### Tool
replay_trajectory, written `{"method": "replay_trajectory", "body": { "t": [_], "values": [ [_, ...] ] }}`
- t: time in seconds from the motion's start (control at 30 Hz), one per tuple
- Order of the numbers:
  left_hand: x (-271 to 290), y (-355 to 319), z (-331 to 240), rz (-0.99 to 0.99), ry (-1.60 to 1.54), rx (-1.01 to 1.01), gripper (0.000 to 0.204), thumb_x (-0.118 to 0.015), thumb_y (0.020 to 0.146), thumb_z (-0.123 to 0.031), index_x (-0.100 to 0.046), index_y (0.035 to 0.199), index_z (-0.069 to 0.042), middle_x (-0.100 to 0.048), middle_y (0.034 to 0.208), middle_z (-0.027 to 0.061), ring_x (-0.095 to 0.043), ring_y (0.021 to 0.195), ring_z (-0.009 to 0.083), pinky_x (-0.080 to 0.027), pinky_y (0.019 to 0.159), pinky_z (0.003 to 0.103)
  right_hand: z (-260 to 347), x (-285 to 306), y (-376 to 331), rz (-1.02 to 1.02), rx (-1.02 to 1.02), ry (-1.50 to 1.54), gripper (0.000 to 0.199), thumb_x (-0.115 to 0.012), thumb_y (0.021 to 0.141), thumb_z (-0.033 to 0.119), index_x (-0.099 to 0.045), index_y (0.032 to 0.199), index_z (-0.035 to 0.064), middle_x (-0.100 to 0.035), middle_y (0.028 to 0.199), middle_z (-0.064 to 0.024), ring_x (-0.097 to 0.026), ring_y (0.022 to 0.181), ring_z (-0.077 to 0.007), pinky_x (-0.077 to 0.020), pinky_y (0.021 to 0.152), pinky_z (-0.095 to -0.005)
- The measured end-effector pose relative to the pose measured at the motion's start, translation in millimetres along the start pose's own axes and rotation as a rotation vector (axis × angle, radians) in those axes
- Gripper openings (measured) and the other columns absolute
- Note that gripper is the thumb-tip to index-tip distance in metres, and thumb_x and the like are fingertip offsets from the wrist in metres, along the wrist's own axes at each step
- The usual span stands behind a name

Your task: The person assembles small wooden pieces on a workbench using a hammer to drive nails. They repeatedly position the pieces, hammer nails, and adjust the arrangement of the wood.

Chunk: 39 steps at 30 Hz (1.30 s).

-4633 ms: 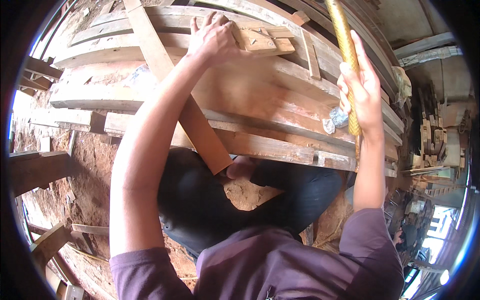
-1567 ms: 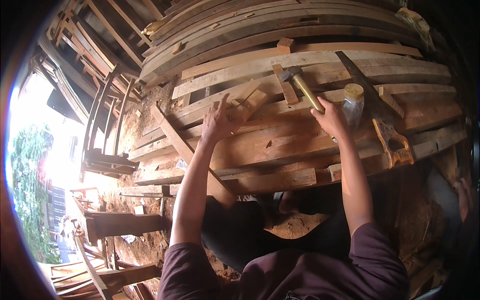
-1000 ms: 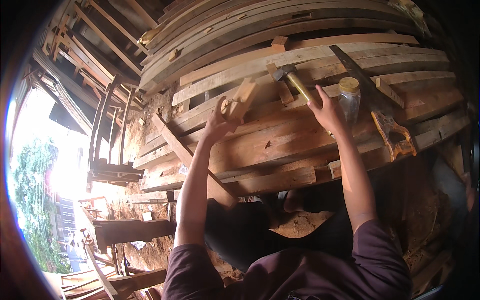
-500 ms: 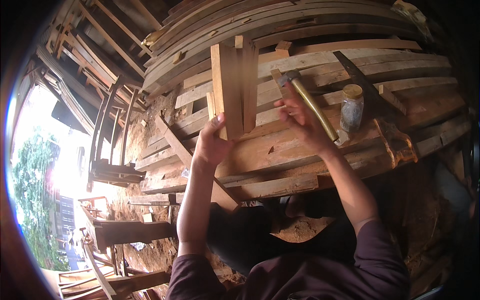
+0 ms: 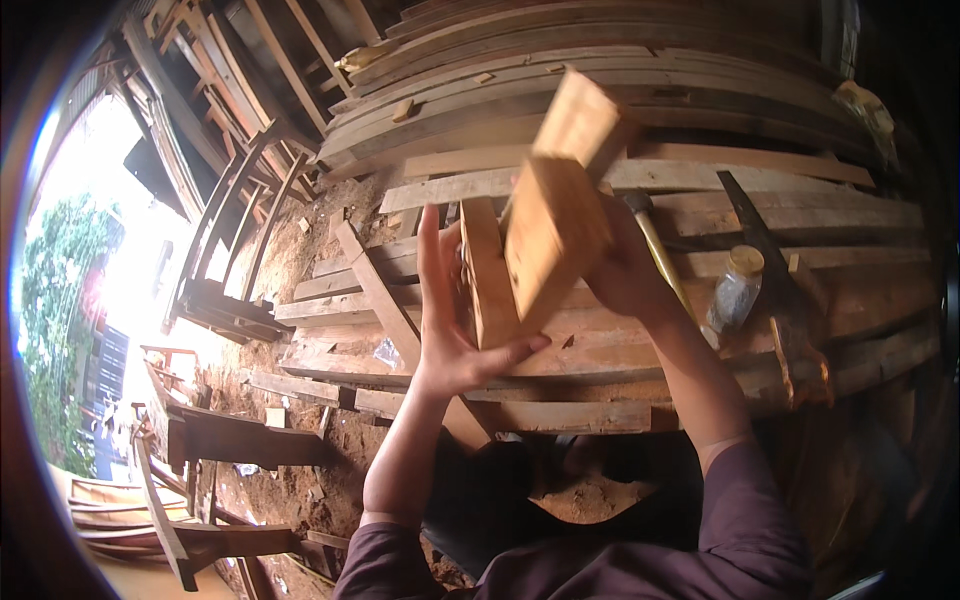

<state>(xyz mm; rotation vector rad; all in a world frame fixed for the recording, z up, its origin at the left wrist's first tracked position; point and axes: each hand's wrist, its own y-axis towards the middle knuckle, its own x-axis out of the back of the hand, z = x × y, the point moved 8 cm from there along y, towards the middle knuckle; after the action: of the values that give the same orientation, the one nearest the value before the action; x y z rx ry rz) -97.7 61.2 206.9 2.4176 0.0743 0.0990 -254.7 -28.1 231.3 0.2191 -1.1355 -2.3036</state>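
wooden block point(image 5: 555, 225) is the landmark: a pale, squared offcut held up in front of the stacked planks point(image 5: 640, 120), blurred, with its long axis tilted from lower left up to upper right. nearest the camera, below the block, are the person's purple sleeves and dark trousers, with a heap of sawdust point(image 5: 590, 495) between the knees. just up from there, the left hand point(image 5: 450, 330) sits at the block's lower left; its fingers stand straight up and spread, its thumb reaches right under the lower end, and the palm lies against a second upright board point(image 5: 485, 270) that touches the block's left face. that grip is open, a flat prop and not a clasp. the right hand point(image 5: 625, 270) is on the block's right side and partly behind it; its grip looks wrapped on the block's far edge, though the fingers are hidden, so i cannot tell how firmly. both hands are touching or almost touching, the right one nearer the block's middle. right of the block, past the right hand, a hammer point(image 5: 655, 250) with a yellow handle lies on the planks, then a small clear jar point(image 5: 735, 290) with a pale lid. far left of the block, loose timbers lean over red earth.
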Motion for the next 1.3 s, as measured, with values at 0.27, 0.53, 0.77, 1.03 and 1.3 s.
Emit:
{"method": "replay_trajectory", "body": {
  "t": [0.27, 0.53, 0.77, 1.03, 1.3],
  "values": [
    [13.3, -15.1, -25.8, 0.148, 0.268, -0.410, 0.153, -0.103, 0.071, -0.036, 0.009, 0.175, -0.028, -0.031, 0.167, 0.0277, -0.042, 0.151, 0.0446, -0.038, 0.121, 0.060, -15.1, -29.3, -19.0, 0.094, -0.310, 0.617, 0.070, -0.064, 0.106, 0.049, -0.049, 0.160, 0.0073, -0.057, 0.151, -0.0238, -0.056, 0.144, -0.0366, -0.0480, 0.121, -0.0514],
    [34.0, -30.5, -2.4, -0.184, -0.001, -0.414, 0.114, -0.088, 0.088, -0.039, -0.009, 0.169, -0.027, -0.045, 0.154, 0.0244, -0.049, 0.144, 0.0457, -0.042, 0.117, 0.063, 12.2, -37.9, -11.1, 0.306, 0.005, 0.586, 0.061, -0.066, 0.106, 0.037, -0.053, 0.154, 0.0019, -0.058, 0.154, -0.0164, -0.054, 0.144, -0.0319, -0.0421, 0.121, -0.0469],
    [50.5, -32.4, 14.4, -0.208, -0.412, -0.308, 0.101, -0.009, 0.108, -0.079, -0.060, 0.137, 0.003, -0.056, 0.151, 0.0225, -0.057, 0.138, 0.0355, -0.039, 0.124, 0.055, 47.3, -27.4, -7.5, 0.355, 0.315, -0.066, 0.071, -0.061, 0.104, 0.053, -0.055, 0.153, 0.0021, -0.064, 0.144, -0.0173, -0.062, 0.130, -0.0380, -0.0484, 0.111, -0.0491],
    [21.9, -31.1, -15.8, 0.012, 0.492, -0.543, 0.076, -0.063, 0.106, -0.040, -0.019, 0.162, -0.012, -0.049, 0.149, 0.0243, -0.052, 0.140, 0.0464, -0.043, 0.116, 0.064, 33.3, -31.9, 0.4, 0.379, 0.352, -0.016, 0.074, -0.068, 0.098, 0.057, -0.059, 0.149, 0.0043, -0.065, 0.143, -0.0156, -0.063, 0.128, -0.0365, -0.0512, 0.107, -0.0482],
    [15.2, -29.2, -16.8, 0.098, 0.459, -0.538, 0.105, -0.078, 0.092, -0.044, -0.010, 0.167, -0.016, -0.042, 0.155, 0.0267, -0.049, 0.143, 0.0462, -0.042, 0.117, 0.063, 43.4, -23.3, -0.6, 0.250, 0.272, 0.004, 0.066, -0.086, 0.089, 0.035, -0.064, 0.145, 0.0075, -0.071, 0.136, -0.0126, -0.071, 0.122, -0.0309, -0.0584, 0.101, -0.0433]
  ]
}}
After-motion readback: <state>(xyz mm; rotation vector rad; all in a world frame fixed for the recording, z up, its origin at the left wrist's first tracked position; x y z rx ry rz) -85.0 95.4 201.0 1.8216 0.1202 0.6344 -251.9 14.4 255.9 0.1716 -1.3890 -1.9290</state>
